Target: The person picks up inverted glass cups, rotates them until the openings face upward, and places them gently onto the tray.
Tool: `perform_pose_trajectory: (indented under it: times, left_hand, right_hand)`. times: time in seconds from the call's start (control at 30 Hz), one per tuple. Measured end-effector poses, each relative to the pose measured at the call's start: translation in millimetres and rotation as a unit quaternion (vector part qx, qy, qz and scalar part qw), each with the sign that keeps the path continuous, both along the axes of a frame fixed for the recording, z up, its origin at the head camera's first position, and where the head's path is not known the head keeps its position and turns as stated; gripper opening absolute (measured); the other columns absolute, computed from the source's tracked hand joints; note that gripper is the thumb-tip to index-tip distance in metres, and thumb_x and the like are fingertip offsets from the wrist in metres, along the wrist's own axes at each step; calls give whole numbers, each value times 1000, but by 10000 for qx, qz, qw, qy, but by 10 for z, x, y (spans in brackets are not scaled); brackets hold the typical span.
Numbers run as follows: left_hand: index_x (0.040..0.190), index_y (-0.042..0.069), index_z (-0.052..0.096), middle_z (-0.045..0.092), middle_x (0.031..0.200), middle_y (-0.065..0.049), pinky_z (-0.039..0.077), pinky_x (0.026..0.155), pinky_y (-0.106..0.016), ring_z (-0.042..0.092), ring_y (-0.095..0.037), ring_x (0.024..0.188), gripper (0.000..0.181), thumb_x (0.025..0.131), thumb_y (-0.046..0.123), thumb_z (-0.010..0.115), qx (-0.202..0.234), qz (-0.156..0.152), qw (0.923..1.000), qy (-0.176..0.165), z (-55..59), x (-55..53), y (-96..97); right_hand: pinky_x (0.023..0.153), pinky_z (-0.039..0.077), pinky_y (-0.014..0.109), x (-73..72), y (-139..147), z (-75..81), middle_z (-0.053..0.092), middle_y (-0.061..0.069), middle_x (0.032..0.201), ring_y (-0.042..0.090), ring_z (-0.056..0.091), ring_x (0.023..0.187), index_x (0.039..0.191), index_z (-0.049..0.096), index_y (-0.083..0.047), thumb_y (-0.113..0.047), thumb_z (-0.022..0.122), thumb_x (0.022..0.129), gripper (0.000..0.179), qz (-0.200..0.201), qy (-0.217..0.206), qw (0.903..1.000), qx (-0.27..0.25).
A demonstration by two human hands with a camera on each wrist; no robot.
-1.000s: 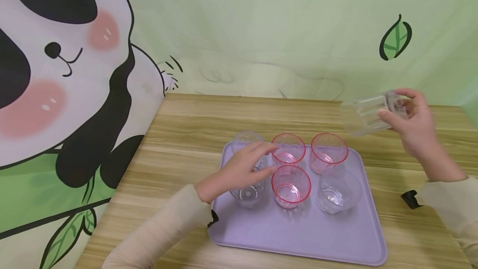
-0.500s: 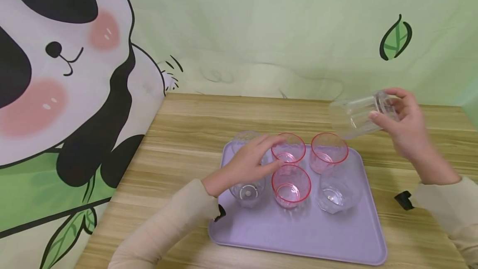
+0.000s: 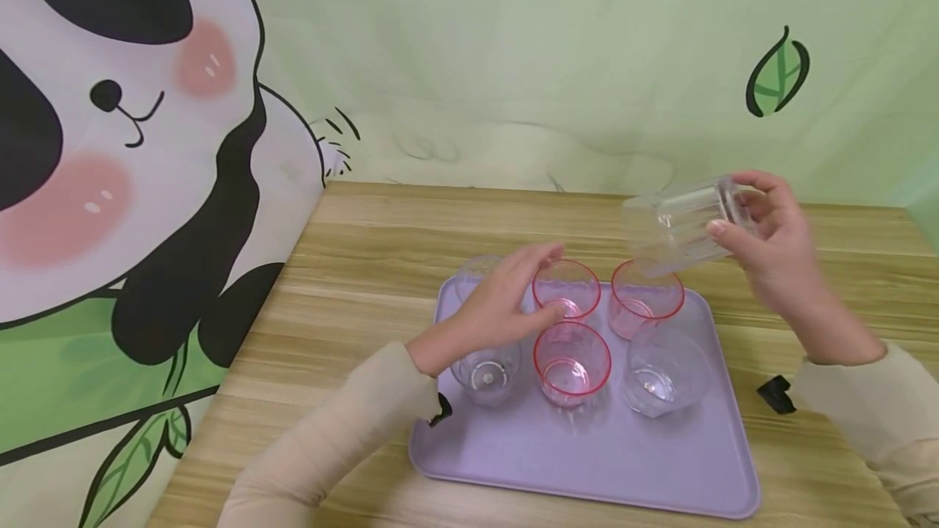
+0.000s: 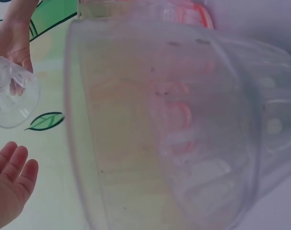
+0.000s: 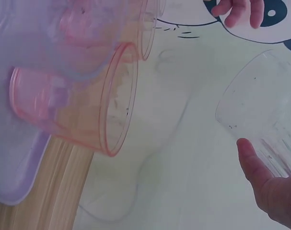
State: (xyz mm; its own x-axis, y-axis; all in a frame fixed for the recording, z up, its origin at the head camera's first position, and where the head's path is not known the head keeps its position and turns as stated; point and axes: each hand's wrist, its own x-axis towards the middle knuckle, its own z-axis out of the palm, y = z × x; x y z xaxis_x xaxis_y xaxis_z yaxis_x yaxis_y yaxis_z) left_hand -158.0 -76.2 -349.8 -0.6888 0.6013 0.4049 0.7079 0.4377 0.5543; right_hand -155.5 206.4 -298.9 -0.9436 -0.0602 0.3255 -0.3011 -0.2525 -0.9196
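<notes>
My right hand (image 3: 781, 255) grips a clear cup (image 3: 682, 222) by its base, tipped on its side with the mouth facing left. The cup hangs in the air beyond the tray's back right. Over the tray, my left hand (image 3: 491, 312) has its thumb and fingers apart, nearest to the back middle pink-rimmed cup (image 3: 575, 308); contact cannot be told. A second pink-rimmed cup (image 3: 638, 320) stands at back right, a third (image 3: 572, 389) at front middle. Clear cups stand at front right (image 3: 653, 389), front left (image 3: 486, 385) and back left (image 3: 473, 274), the left ones partly hidden by my hand.
A lilac tray (image 3: 587, 463) bears the standing cups on a wooden table (image 3: 381, 243). Behind the table hangs a pale green cloth (image 3: 513, 63) with a printed leaf. A printed panda (image 3: 169, 186) fills the left side.
My right hand has carried the clear cup leftward, closer to the back right pink-rimmed cup. My left hand has shifted right and slightly back, toward the back middle pink-rimmed cup.
</notes>
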Motion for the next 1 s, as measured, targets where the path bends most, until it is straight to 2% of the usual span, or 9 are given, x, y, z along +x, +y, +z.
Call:
perform_pose_trajectory:
  times: [0.13, 0.23, 0.33, 0.47, 0.63, 0.73, 1.0]
  left_hand:
    - [133, 6, 31, 48, 122, -7, 41, 92, -25, 49, -20, 109, 68, 77, 24, 65, 195, 4, 9996, -216, 6, -22, 30]
    - [134, 9, 28, 46, 125, -6, 41, 92, -28, 47, -18, 111, 72, 75, 25, 66, 303, 68, 9989, -365, 13, -34, 57]
    - [135, 11, 26, 43, 129, -4, 40, 92, -30, 45, -16, 114, 76, 74, 27, 67, 349, 176, 9980, -490, 20, -43, 87]
    - [137, 12, 21, 37, 134, -4, 42, 91, -33, 43, -18, 117, 82, 73, 26, 69, 539, 168, 9959, -707, 33, -53, 129]
    - [141, 13, 8, 32, 137, -6, 42, 92, -40, 40, -24, 121, 96, 70, 21, 73, 954, 29, 9881, -1208, 45, -58, 183]
    - [141, 15, 1, 31, 138, -7, 41, 93, -40, 39, -25, 122, 105, 68, 18, 75, 1146, -25, 9836, -1394, 45, -63, 219]
    - [141, 21, -5, 29, 139, -1, 41, 91, -28, 40, -19, 121, 113, 64, 17, 78, 1411, -89, 9773, -1576, 61, -58, 300]
  right_hand:
    - [64, 52, 20, 4, -48, 15, 49, 7, 95, 12, 56, 79, 113, 45, -8, 19, 45, 79, 44, 409, -49, 9971, -637]
    - [66, 53, 23, 14, -82, 27, 51, 8, 95, 13, 58, 79, 114, 44, -6, 20, 43, 80, 43, 583, -36, 9946, -860]
    - [67, 53, 25, 26, -117, 36, 53, 8, 96, 15, 59, 79, 114, 44, -6, 20, 41, 80, 43, 700, 1, 9929, -966]
    - [67, 54, 26, 45, -168, 47, 54, 8, 96, 16, 59, 80, 114, 44, -5, 20, 40, 80, 43, 862, -4, 9901, -1110]
    - [67, 53, 26, 69, -218, 52, 53, 8, 99, 15, 57, 85, 114, 45, -6, 18, 40, 80, 42, 943, -12, 9890, -1138]
    - [68, 53, 25, 75, -242, 45, 51, 8, 102, 15, 57, 86, 115, 44, -6, 16, 41, 80, 41, 1028, -6, 9875, -1193]
    - [68, 54, 29, 56, -298, -1, 57, 11, 100, 20, 61, 84, 116, 42, -3, 13, 42, 82, 38, 1761, 61, 9678, -1797]
